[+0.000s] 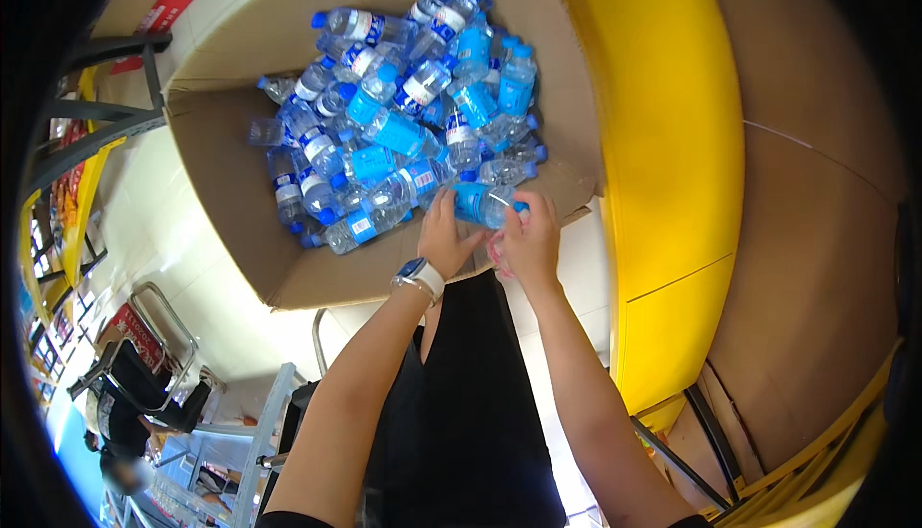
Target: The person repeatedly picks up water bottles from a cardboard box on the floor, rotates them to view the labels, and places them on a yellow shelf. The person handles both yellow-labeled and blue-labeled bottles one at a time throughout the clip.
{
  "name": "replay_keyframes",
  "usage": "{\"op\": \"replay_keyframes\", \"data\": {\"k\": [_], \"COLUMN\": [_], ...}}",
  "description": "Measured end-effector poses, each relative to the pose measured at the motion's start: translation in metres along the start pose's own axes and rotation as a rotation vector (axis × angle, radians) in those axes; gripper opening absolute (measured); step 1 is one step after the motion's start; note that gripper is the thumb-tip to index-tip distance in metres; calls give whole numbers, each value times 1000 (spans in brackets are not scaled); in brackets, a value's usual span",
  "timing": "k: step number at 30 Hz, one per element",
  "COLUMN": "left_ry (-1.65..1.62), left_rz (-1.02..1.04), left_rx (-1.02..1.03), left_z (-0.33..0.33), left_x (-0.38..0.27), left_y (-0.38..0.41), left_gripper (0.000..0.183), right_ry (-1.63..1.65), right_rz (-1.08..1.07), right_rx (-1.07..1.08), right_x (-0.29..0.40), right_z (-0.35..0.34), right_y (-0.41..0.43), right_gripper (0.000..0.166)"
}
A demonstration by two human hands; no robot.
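A large open cardboard box (223, 168) holds many clear plastic bottles with blue caps, some with light-blue labels, others with dark-blue and white ones. Over the box's near side, a plastic bottle with a light-blue label (470, 202) lies sideways between my hands. My left hand (441, 236), with a white-strapped watch at the wrist, rests its fingers at the bottle's base end. My right hand (531, 236) has its fingers around the blue cap at the neck. Pink, string-like material (498, 253) shows beside the right palm; whether that hand holds it is unclear.
A yellow panel (670, 132) stands right of the box, with brown cardboard (807, 168) beyond. Dark metal shelving (108, 114) is at the left. At lower left, a person (126, 420) in dark clothes sits by a metal-framed chair (169, 319) and a grey metal frame (266, 427).
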State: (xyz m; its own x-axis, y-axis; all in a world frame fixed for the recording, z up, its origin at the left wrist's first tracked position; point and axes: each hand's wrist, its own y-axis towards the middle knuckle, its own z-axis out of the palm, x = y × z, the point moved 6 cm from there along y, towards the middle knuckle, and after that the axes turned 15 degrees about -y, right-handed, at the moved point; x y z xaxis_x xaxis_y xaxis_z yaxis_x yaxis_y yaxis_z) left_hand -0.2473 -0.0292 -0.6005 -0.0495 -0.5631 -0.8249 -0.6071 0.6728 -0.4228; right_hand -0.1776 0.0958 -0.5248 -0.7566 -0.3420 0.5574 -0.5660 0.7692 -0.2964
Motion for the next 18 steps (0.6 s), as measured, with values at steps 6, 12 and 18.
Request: {"op": "replay_keyframes", "data": {"k": [6, 12, 18], "left_ry": [336, -95, -419], "left_rz": [534, 416, 418], "left_rx": [40, 232, 415], "left_z": [-70, -105, -90], "left_x": [-167, -286, -410], "left_y": [-36, -99, -182], "left_gripper": [69, 59, 53], "right_ry": [155, 338, 469], "right_rz": [-178, -195, -110], "right_rx": [15, -193, -705], "right_x": [70, 134, 167], "right_z": [-125, -247, -386], "right_y": [-28, -81, -174], "right_gripper": [17, 23, 26]}}
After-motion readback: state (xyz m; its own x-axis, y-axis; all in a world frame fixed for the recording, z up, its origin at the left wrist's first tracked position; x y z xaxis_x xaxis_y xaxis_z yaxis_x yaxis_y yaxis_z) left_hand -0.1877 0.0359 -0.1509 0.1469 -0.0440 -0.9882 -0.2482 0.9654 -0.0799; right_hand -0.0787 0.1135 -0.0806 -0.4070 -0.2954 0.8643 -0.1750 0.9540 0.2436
